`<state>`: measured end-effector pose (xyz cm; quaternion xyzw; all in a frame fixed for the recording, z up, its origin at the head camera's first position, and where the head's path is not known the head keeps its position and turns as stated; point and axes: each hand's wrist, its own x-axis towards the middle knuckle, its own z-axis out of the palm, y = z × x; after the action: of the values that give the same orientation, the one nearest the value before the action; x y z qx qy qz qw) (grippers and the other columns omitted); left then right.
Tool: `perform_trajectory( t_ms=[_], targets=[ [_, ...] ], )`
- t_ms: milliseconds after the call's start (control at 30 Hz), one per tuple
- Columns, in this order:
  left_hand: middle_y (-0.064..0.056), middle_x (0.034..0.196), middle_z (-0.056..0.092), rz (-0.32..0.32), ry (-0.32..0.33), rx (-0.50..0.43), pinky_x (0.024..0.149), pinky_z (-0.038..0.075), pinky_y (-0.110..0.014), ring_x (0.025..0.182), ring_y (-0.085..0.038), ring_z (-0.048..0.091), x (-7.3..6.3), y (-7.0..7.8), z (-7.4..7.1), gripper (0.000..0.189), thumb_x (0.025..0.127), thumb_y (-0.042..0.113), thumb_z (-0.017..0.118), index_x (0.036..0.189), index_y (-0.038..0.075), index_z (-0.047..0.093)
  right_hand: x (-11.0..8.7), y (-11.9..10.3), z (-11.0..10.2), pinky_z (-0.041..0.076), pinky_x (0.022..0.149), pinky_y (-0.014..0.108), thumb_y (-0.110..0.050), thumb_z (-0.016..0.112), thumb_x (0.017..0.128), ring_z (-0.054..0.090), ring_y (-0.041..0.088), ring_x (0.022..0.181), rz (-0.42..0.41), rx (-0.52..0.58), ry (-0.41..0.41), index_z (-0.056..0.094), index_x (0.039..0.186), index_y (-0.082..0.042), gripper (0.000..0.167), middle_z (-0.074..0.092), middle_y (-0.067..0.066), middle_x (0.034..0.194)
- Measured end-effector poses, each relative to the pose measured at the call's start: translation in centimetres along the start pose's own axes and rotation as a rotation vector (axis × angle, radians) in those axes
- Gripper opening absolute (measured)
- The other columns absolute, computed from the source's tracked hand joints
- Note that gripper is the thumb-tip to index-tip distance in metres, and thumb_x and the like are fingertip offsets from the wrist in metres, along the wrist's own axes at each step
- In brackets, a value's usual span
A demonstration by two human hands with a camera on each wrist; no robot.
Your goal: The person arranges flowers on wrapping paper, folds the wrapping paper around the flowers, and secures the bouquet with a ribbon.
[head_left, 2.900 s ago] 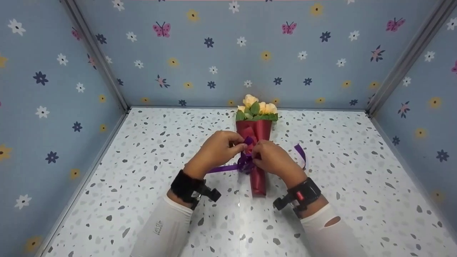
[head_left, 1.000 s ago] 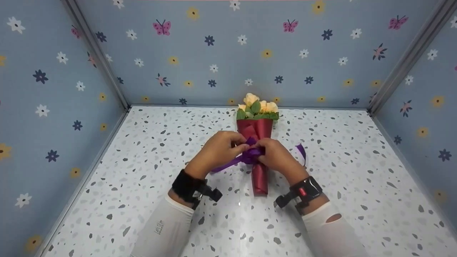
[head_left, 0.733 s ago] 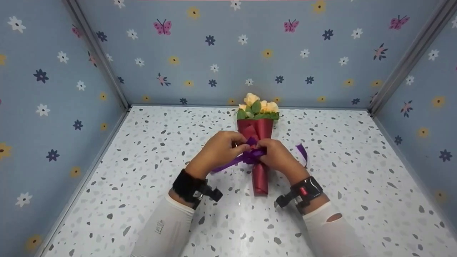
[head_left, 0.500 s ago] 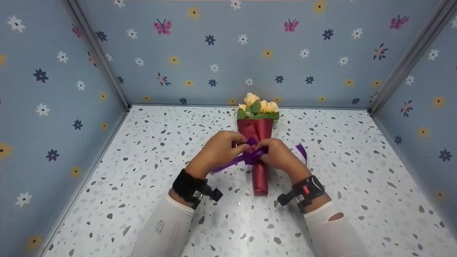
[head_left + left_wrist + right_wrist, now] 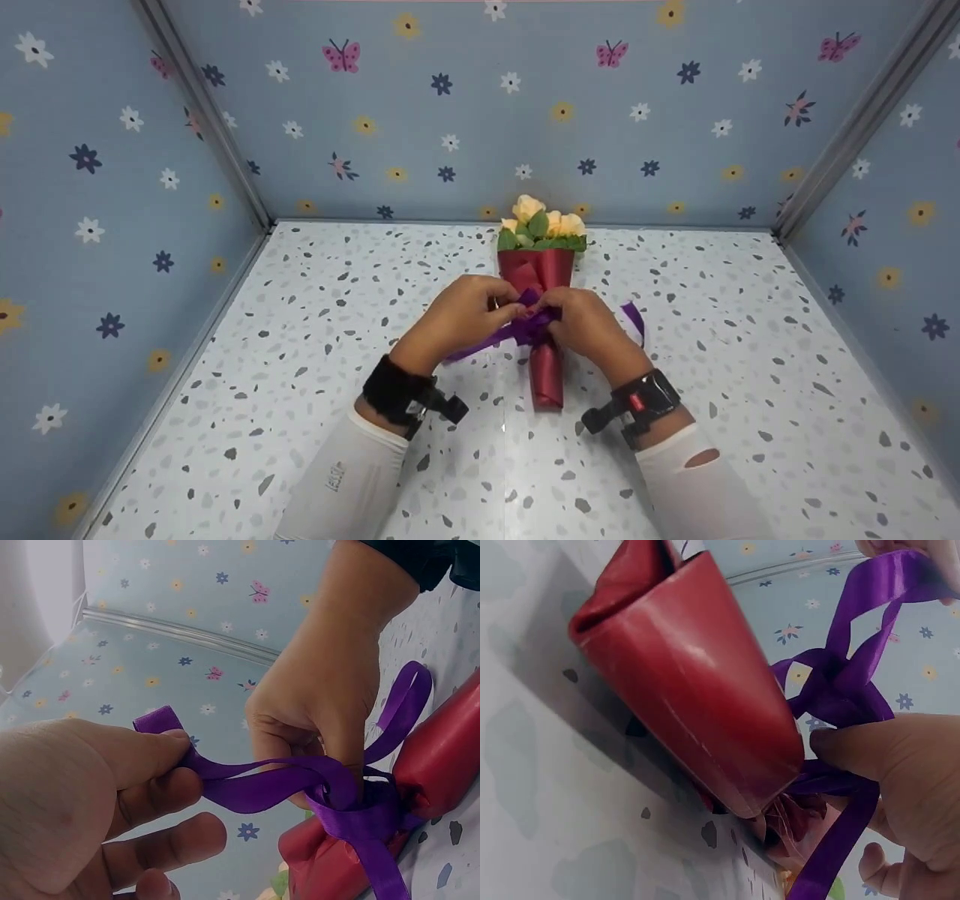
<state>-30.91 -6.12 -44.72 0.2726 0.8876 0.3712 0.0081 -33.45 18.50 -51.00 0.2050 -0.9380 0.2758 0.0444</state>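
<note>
A bouquet of cream roses (image 5: 529, 207) in dark red wrapping (image 5: 547, 375) lies on the table, blooms toward the back wall. Purple ribbon (image 5: 534, 328) goes round its narrowed middle. My left hand (image 5: 461, 315) pinches a ribbon loop between thumb and forefinger; the left wrist view shows that loop (image 5: 259, 790) stretched away from the knot, the other fingers loosely bent. At the knot (image 5: 840, 694), my right hand (image 5: 589, 326) pinches ribbon, its thumb against the knot in the right wrist view. Some right fingertips are hidden behind ribbon.
Loose ribbon tails stretch out to both sides, the right tail (image 5: 634, 322) curling up off the speckled table (image 5: 337, 300). Blue flower-patterned panels (image 5: 480, 112) stand behind and at both sides. Each wrist wears a black strapped camera (image 5: 397, 394).
The purple ribbon between my hands has become fuller and sits higher on the wrapping. My right hand has shifted slightly at the knot; the left hand stays almost in place.
</note>
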Motion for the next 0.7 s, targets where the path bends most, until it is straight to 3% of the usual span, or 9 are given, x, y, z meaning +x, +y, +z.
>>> perform_trajectory(
  t_ms=[133, 333, 500, 700],
  targets=[
    [0.0, 0.1, 0.083, 0.001, -0.005, -0.001, 0.083, 0.06, -0.038, 0.09, -0.016, 0.072, 0.0, 0.0, 0.0, 0.016, 0.107, 0.03, 0.081, 0.109, 0.015, 0.087, 0.0, 0.3, 0.2, 0.064, 0.097, 0.052, 0.01, 0.077, 0.09, 0.077, 0.029, 0.107, -0.044, -0.002, 0.013, 0.081, 0.11, -0.008, 0.028, 0.081, 0.011, 0.114],
    [0.001, 0.1, 0.082, -0.004, -0.005, -0.008, 0.082, 0.058, -0.038, 0.091, -0.016, 0.071, 0.0, 0.1, 0.0, 0.016, 0.108, 0.03, 0.08, 0.108, 0.016, 0.087, 0.1, 0.4, 0.2, 0.065, 0.102, 0.051, 0.01, 0.074, 0.094, 0.077, 0.03, 0.114, -0.003, 0.048, -0.027, 0.083, 0.113, -0.011, 0.031, 0.081, 0.011, 0.12],
    [0.001, 0.099, 0.082, -0.002, -0.009, -0.008, 0.082, 0.059, -0.038, 0.09, -0.017, 0.071, 0.0, 0.1, 0.0, 0.015, 0.108, 0.029, 0.08, 0.109, 0.015, 0.087, 0.0, 0.9, -0.1, 0.065, 0.102, 0.051, -0.003, 0.083, 0.096, 0.077, 0.031, 0.115, -0.013, 0.099, -0.087, 0.08, 0.117, -0.011, 0.022, 0.08, 0.01, 0.121],
    [0.001, 0.099, 0.082, -0.01, -0.014, 0.005, 0.083, 0.06, -0.039, 0.089, -0.016, 0.072, 0.0, 0.1, 0.0, 0.016, 0.108, 0.029, 0.08, 0.111, 0.015, 0.087, -0.2, 1.6, -0.5, 0.063, 0.101, 0.05, -0.01, 0.08, 0.094, 0.074, 0.027, 0.112, -0.049, 0.161, -0.172, 0.077, 0.125, -0.011, 0.032, 0.078, 0.008, 0.121]
  ],
)
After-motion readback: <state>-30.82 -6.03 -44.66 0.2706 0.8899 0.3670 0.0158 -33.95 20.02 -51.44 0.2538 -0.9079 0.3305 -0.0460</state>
